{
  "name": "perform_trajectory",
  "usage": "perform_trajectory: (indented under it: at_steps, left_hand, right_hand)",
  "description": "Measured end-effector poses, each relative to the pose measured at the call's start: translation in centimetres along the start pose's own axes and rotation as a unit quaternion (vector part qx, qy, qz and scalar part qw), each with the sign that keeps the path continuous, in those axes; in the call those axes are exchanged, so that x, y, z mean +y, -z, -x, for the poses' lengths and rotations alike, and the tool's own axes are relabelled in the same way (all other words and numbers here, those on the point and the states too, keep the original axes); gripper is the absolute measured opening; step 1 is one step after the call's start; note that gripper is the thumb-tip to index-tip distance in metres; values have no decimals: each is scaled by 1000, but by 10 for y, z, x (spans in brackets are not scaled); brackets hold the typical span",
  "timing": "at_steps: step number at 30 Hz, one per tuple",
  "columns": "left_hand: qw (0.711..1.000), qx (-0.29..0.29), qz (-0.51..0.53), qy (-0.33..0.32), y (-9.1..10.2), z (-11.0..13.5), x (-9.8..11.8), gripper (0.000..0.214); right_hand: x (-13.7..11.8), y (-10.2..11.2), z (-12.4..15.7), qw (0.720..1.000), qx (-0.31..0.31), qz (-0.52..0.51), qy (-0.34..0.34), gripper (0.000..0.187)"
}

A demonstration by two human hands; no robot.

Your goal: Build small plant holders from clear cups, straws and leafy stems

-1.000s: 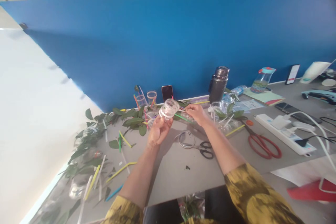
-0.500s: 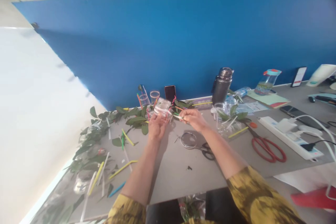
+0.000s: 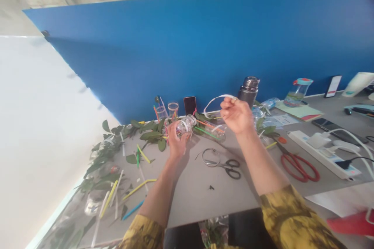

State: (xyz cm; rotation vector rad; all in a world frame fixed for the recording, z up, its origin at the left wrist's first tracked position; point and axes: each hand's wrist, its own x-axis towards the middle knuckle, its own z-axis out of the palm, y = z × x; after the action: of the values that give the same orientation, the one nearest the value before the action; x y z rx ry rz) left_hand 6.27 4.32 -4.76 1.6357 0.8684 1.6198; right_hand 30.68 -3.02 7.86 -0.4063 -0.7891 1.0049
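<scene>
left hand: the left hand (image 3: pixel 177 144) cups a small clear plastic bottle (image 3: pixel 186 125), fingers curled snugly round it, and holds it tilted just above the tabletop.
right hand: the right hand (image 3: pixel 237 115) is raised, fingertips pinched narrow on a white plastic strip (image 3: pixel 218 97) that arcs toward the bottle.
handling: a steady cradle suits the bottle; a pinch this tight keeps the springy strip under control.
surface: the grey tabletop (image 3: pixel 198 202) bears leafy sprigs (image 3: pixel 151 135), a bottle with coloured straws (image 3: pixel 213 132), black-handled scissors (image 3: pixel 232 169), red-handled scissors (image 3: pixel 299 167) and a power strip (image 3: pixel 320 152).
room: a blue wall (image 3: pixel 175 50) runs behind — a steel flask (image 3: pixel 249 91) stands against it.
</scene>
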Motion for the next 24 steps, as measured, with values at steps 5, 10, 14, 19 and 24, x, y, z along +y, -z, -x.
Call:
perform_trajectory:
  at_steps: [5, 10, 14, 19, 24]
  left_hand:
    - [995, -4, 45, 84, -7, -2, 7, 63]
    - [965, -52, 182, 180, -14, -3, 6, 79]
    - [940, -32, 260, 218, -17, -2, 4, 88]
    - [905, -52, 324, 270, -18, 0, 8, 59]
    - [876, -68, 360, 313, -19, 4, 8, 62]
  right_hand:
    - [-13, 30, -6, 988, 92, 123, 30, 22]
    - [11, 59, 6, 951, 166, 258, -37, 23]
    - [18, 76, 9, 912, 169, 373, -33, 24]
    - [10, 90, 5, 761, 162, 628, 4, 36]
    - [5, 92, 4, 642, 216, 733, 66, 27]
